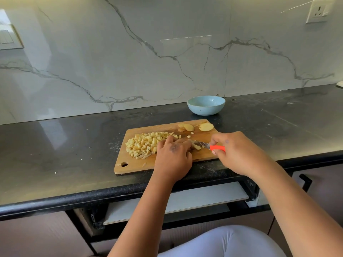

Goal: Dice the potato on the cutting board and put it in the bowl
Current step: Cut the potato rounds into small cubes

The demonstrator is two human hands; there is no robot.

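Your right hand (234, 152) is gripping the knife (207, 145) by its orange handle, with the blade lying over the wooden cutting board (204, 154) on the black desk (65, 145). Your left hand (173, 156) is curling over a potato piece (197, 147) by the blade. The diced potato (144, 143) is sitting piled on the board, and the blue bowl (206, 105) is waiting behind it

Bowl (206, 105) behind cutting board (163, 162); dice (144, 143) on board's left.

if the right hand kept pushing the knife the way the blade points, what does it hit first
Most likely the left hand: the knife in the right hand points left at its fingers, over the piece they hold down.
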